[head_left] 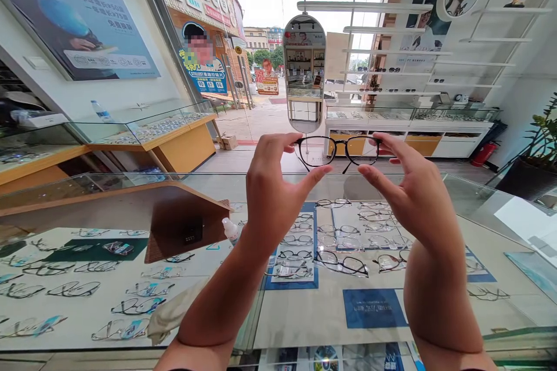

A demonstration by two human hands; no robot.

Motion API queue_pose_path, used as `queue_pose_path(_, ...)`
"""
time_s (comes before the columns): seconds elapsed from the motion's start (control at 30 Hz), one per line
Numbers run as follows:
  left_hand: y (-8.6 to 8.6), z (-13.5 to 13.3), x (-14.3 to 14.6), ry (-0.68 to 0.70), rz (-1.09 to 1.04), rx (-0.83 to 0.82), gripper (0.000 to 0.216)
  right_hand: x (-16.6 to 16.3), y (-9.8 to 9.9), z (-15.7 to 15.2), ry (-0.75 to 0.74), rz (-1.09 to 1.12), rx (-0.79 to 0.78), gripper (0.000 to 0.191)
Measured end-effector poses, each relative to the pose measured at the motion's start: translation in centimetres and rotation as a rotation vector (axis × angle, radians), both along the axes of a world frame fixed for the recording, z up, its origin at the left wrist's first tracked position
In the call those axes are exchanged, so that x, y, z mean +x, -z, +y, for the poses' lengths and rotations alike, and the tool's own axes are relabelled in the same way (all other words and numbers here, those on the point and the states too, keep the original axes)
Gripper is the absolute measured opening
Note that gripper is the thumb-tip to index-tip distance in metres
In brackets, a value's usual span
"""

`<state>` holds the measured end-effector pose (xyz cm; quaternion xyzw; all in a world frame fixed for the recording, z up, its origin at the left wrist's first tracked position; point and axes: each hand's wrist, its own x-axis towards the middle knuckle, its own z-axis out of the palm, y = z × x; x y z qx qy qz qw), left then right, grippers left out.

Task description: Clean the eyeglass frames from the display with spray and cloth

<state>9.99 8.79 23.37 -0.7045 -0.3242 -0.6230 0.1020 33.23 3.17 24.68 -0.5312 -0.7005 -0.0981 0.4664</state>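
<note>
A pair of eyeglasses (340, 142) with thin dark frames is held up above the glass counter, its lenses clear. My left hand (278, 185) pinches its left end between the fingers and has the thumb stretched beneath the left lens. At the opposite end, my right hand (411, 185) grips the frame near the hinge, thumb below the right lens. Both wrists are raised and the forearms reach over the counter. Below the hands, a dark-framed pair of glasses (342, 264) lies on the counter among several others.
Glass counter (300, 324) holds rows of eyeglasses. A brown wooden tray (187, 223), a white spray bottle (230, 231) and a beige cloth (174, 313) are at the left. An oval mirror (304, 72) stands ahead; a potted plant (531, 156) is at the right.
</note>
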Motion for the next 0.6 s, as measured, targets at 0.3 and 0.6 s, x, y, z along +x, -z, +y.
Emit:
queue_pose_path(0.3,0.05,-0.08,0.06,-0.005,0.008,-0.058,0.053,0.14,0.0,-0.01,-0.028,0.01,0.028,0.062)
queue_pose_path(0.6,0.15,0.01,0.13,-0.004,0.022,-0.089,0.053,0.23,-0.04,-0.17,-0.016,0.007,0.027,0.062)
